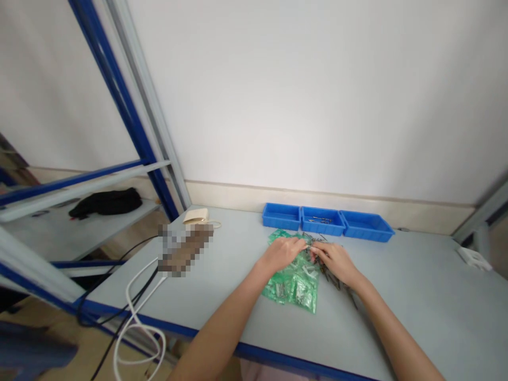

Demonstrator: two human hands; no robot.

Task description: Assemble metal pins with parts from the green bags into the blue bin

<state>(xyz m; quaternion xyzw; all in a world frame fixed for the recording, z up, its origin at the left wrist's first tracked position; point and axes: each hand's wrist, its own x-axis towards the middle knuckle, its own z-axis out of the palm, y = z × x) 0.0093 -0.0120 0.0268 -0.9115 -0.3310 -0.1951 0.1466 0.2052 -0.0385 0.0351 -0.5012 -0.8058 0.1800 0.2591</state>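
A pile of small green plastic bags [296,283] with small parts inside lies on the grey table [416,296]. My left hand [282,253] rests on the top of the pile with its fingers curled and pinched together at the tips. My right hand [337,262] is just to its right, fingers closed over a cluster of thin dark metal parts [333,278] that lie beside the bags. The fingertips of both hands almost meet. What sits between the fingers is too small to make out.
Three blue trays [327,222] stand in a row at the back by the wall. A beige device [196,216] and white and black cables [135,317] lie at the left. A blue-framed shelf [99,206] carries a dark cloth. A white block [474,258] sits far right.
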